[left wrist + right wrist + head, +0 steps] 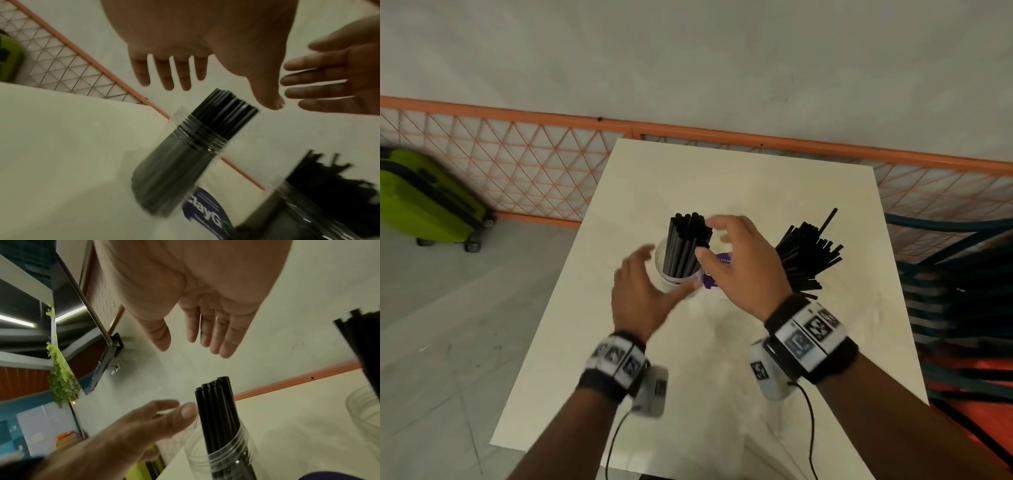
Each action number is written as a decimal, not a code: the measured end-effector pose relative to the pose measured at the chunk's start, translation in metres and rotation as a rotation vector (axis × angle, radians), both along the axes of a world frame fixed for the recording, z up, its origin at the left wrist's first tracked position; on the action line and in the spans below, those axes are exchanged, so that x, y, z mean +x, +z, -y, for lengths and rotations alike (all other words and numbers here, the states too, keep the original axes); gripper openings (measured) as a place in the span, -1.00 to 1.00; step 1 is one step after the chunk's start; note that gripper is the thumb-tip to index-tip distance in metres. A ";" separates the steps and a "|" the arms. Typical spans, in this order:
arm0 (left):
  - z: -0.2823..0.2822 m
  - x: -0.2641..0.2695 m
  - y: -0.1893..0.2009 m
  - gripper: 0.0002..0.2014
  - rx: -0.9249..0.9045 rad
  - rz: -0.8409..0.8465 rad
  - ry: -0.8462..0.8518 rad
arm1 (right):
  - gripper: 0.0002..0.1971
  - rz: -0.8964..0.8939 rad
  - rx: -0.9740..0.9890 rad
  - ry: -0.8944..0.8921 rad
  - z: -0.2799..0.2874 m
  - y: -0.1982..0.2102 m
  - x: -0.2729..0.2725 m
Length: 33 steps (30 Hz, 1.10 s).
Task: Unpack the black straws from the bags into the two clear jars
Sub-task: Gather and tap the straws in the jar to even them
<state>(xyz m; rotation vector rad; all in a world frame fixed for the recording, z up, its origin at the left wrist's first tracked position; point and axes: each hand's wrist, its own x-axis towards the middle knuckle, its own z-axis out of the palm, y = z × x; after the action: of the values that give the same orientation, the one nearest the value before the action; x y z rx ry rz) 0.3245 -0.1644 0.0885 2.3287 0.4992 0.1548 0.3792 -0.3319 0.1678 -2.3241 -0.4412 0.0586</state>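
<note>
Beside the left jar (677, 270), spread hands (640, 294).

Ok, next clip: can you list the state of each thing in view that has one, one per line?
left hand: open, holding nothing, beside the left jar.
right hand: open, holding nothing, fingers by the straw tops.
left jar: upright, lidless, holding a tight bundle of black straws.
right jar: upright, straws fanned out.
purple-labelled bag: lying on the table between the jars; contents not visible.
green suitcase: on the floor, closed.

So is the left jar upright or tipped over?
Upright: the left jar stands on the table, its straws sticking up out of the mouth.
</note>
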 end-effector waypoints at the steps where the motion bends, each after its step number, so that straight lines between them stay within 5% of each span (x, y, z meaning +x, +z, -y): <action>1: -0.005 0.019 -0.001 0.12 0.002 0.022 -0.024 | -0.50 -0.002 -0.026 0.025 -0.007 -0.003 0.006; 3: -0.007 0.052 -0.006 0.19 0.008 0.038 -0.143 | -0.41 0.002 -0.070 0.057 -0.020 -0.012 0.017; 6: -0.003 0.076 -0.021 0.02 0.046 0.076 -0.273 | -0.31 -0.033 -0.124 0.047 -0.027 -0.026 0.026; 14: 0.004 0.083 -0.034 -0.35 0.169 0.077 -0.338 | -0.23 0.012 -0.307 0.086 -0.030 -0.054 0.029; 21: 0.003 0.087 -0.030 -0.24 0.251 0.056 -0.375 | -0.29 0.094 -0.331 0.085 -0.039 -0.062 0.029; 33: 0.001 0.083 -0.028 -0.15 0.058 0.131 -0.315 | -0.24 0.083 -0.223 0.020 -0.029 -0.041 0.023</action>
<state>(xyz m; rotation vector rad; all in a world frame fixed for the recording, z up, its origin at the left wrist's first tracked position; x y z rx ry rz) 0.4080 -0.1650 0.0601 2.4006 0.0601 0.1716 0.4019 -0.3027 0.1272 -2.5482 -0.5225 0.0219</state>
